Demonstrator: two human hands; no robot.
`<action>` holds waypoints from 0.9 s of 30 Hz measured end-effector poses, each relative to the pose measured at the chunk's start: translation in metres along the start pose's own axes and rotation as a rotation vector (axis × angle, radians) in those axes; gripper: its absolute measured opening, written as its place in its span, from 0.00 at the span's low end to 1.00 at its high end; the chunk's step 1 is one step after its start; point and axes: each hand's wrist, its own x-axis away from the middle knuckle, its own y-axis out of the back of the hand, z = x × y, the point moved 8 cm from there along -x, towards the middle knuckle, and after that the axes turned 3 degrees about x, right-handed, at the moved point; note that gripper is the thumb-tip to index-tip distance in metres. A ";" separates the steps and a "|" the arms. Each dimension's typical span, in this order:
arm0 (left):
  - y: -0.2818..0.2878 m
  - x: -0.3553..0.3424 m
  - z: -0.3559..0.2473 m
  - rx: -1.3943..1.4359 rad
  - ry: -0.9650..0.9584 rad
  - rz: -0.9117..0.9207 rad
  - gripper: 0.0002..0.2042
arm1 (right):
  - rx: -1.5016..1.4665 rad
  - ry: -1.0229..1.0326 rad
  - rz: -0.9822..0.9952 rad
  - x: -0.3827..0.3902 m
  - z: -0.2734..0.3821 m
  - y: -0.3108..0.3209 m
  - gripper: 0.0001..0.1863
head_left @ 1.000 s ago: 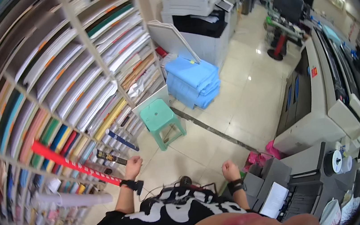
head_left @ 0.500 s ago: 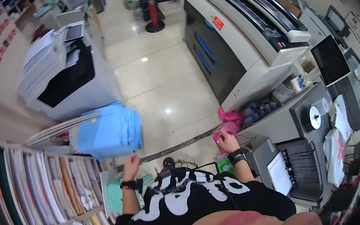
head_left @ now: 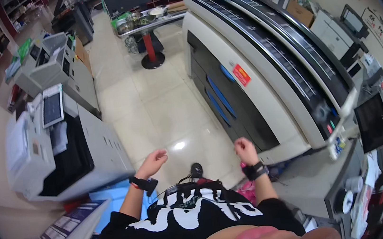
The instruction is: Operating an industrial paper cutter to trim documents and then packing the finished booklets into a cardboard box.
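Observation:
My left hand [head_left: 152, 161] hangs in the air over the glossy tiled floor [head_left: 152, 110], fingers loosely curled and holding nothing. My right hand [head_left: 245, 150] is raised beside the front corner of a large wide-format printer [head_left: 261, 68], fingers bent inward, also holding nothing. Both wrists carry a black band. I wear a black shirt with white print. A dark shoe tip [head_left: 196, 169] shows between my arms.
A grey office copier [head_left: 56, 145] stands at my left, with more machines [head_left: 50, 60] behind it. A small table on a red post [head_left: 148, 39] stands far ahead. A monitor [head_left: 372, 121] and a low cabinet [head_left: 314, 185] are at my right; paper stacks [head_left: 71, 230] lie lower left.
The view has swung to the right, away from the paper shelves and blue stack toward the aisle between copier and printer. Both hands stay raised and holding nothing.

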 end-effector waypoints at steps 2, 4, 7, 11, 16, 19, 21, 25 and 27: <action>0.031 -0.042 -0.024 -0.069 0.034 0.038 0.19 | -0.083 0.264 -0.064 -0.109 0.051 -0.008 0.03; 0.070 -0.080 -0.057 -0.065 -0.008 0.042 0.19 | -0.325 0.263 0.011 -0.222 0.115 -0.001 0.08; 0.144 -0.131 -0.089 0.033 -0.010 0.019 0.20 | -0.915 0.069 -0.020 -0.378 0.189 0.003 0.18; 0.238 -0.250 -0.133 0.233 0.127 -0.051 0.19 | -1.242 0.039 0.003 -0.606 0.205 0.009 0.23; 0.301 -0.447 -0.212 0.220 -0.017 0.008 0.18 | -1.218 -0.133 -0.372 -0.811 0.191 0.038 0.45; 0.300 -0.542 -0.269 0.259 -0.120 0.092 0.18 | -1.519 -0.169 -0.684 -0.867 0.166 0.067 0.44; 0.283 -0.584 -0.307 0.332 -0.145 0.272 0.17 | -1.474 0.061 -0.697 -0.876 0.180 0.077 0.42; 0.263 -0.664 -0.350 0.322 -0.263 0.505 0.16 | -1.439 -0.096 -0.968 -0.851 0.210 0.060 0.41; 0.260 -0.705 -0.346 0.257 -0.237 0.556 0.16 | -1.411 -0.059 -0.911 -0.859 0.193 0.067 0.40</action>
